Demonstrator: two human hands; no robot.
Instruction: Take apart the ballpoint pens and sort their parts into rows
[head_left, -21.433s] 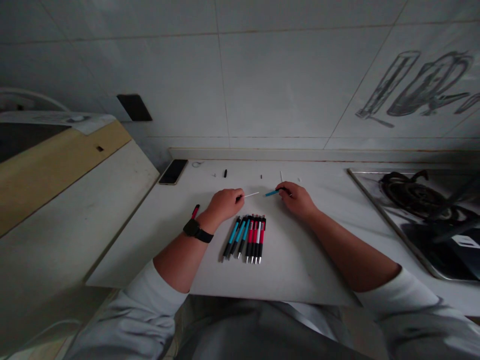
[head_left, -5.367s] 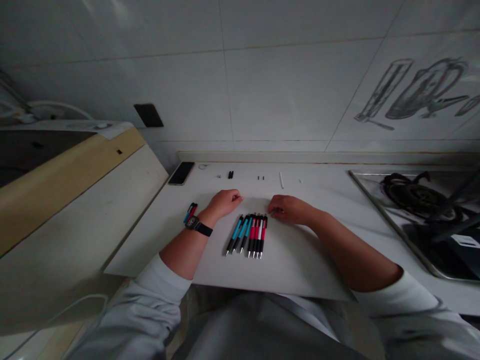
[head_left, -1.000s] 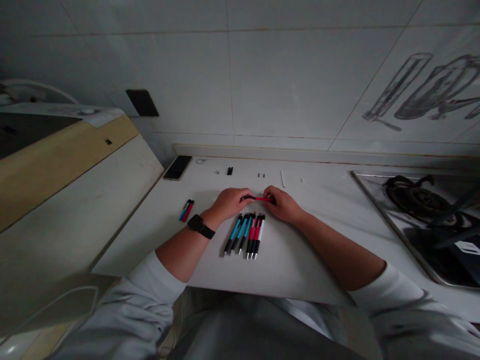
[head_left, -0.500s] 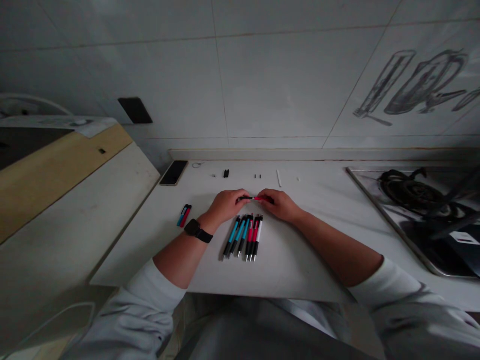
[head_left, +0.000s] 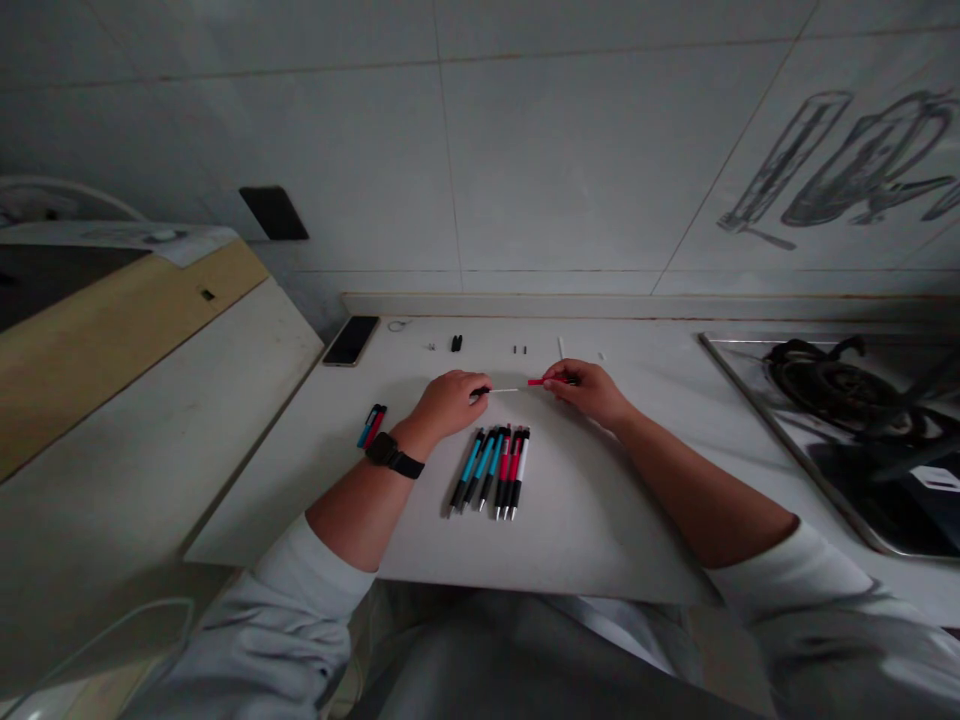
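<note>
Fingers pinched, my left hand (head_left: 452,402) grips the black front part of a pen (head_left: 480,391). A thin pale refill (head_left: 504,389) sticks out of it to the right. Across a small gap, my right hand (head_left: 589,390) is closed on a red pen barrel (head_left: 535,382), whose open end points left. Below the hands several pens lie side by side: blue pens (head_left: 471,462), red pens (head_left: 510,468) and a white pen (head_left: 521,462). Left of my left wrist are loose blue and red barrels (head_left: 372,426).
Along the back lie a phone (head_left: 351,341), small black parts (head_left: 457,343), two tiny dark pieces (head_left: 520,350), a white refill-like stick (head_left: 561,347) and a tiny white piece (head_left: 602,357). A gas stove (head_left: 825,400) is at right, a cabinet-like box (head_left: 225,370) at left.
My right hand has moved right and slightly up with the red barrel, away from the black part in my left hand. The pale refill now shows between them.
</note>
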